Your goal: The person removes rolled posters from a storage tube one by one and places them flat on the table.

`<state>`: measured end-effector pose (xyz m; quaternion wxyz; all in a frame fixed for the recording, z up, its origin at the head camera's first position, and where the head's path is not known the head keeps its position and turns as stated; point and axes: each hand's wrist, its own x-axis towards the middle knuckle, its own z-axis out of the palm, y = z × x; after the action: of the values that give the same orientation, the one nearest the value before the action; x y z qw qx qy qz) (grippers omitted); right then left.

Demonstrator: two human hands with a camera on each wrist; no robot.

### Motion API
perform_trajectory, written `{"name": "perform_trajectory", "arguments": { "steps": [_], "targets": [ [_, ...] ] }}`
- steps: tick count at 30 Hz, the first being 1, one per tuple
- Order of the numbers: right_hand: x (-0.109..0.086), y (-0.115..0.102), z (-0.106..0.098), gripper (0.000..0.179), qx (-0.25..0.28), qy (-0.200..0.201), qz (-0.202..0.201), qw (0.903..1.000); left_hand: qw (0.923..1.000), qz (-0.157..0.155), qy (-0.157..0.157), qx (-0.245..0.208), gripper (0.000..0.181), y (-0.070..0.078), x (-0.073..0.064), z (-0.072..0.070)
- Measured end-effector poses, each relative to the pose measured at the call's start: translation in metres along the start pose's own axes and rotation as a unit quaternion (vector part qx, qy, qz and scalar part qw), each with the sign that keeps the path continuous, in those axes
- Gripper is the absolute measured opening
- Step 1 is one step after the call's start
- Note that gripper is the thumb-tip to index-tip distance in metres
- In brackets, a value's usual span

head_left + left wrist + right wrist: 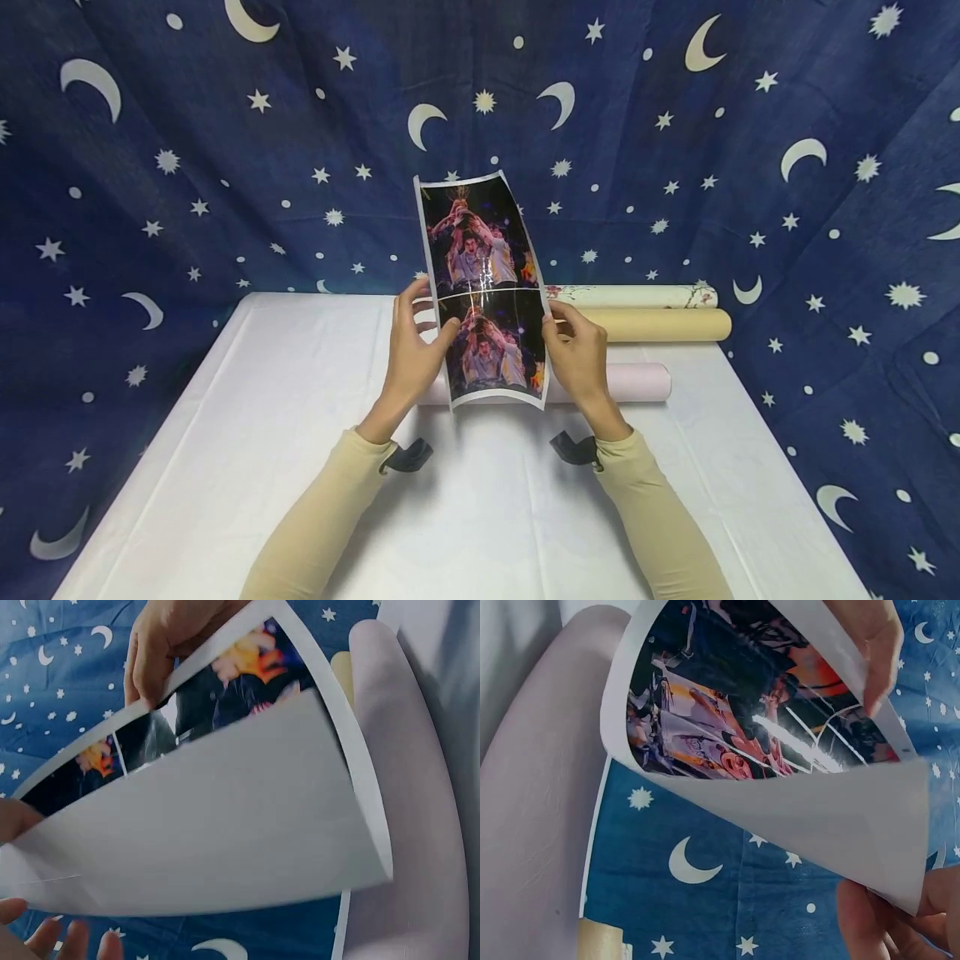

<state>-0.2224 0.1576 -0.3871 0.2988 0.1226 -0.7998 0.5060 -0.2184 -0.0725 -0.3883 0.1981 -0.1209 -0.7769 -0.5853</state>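
Both hands hold up a glossy photo sheet (487,250) printed with two like pictures, one above the other, of people with raised arms on a dark ground. A white border runs round it. My left hand (417,348) grips its left edge, thumb over the front and fingers behind. On the opposite edge, my right hand (579,346) pinches the lower half. The sheet bows between them, its side edges curling. In the left wrist view the white back of the sheet (210,832) shows; the right wrist view catches glare on the printed face (705,720).
Behind the sheet, a pale pink roll (630,383) lies across the white-covered table (300,467). Further back are a yellow roll (667,325) and a white roll with a floral pattern (637,296). A blue curtain (225,150) with moons and stars hangs behind.
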Motion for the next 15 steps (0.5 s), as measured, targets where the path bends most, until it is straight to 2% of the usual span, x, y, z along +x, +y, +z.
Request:
{"name": "perform_trajectory", "arguments": {
  "steps": [5, 9, 11, 15],
  "targets": [
    [0.001, 0.001, -0.004, 0.022, -0.003, -0.007, 0.015, 0.9999, 0.9998, -0.011, -0.014, -0.008, 0.051, -0.004, 0.001, -0.011],
    [0.001, 0.004, -0.009, 0.025, -0.009, -0.026, 0.021, 0.9994, 0.9985, -0.025, -0.020, -0.046, 0.052, -0.006, 0.002, -0.019],
    [0.001, 0.006, -0.013, 0.032, -0.003, -0.041, 0.023, 0.9989, 0.9976, -0.021, -0.027, -0.061, 0.056, -0.007, 0.003, -0.023],
    [0.000, 0.010, -0.019, 0.056, -0.003, -0.078, 0.029, 0.9965, 0.9970, -0.013, -0.044, -0.062, 0.065, -0.010, 0.005, -0.028]
  ]
}}
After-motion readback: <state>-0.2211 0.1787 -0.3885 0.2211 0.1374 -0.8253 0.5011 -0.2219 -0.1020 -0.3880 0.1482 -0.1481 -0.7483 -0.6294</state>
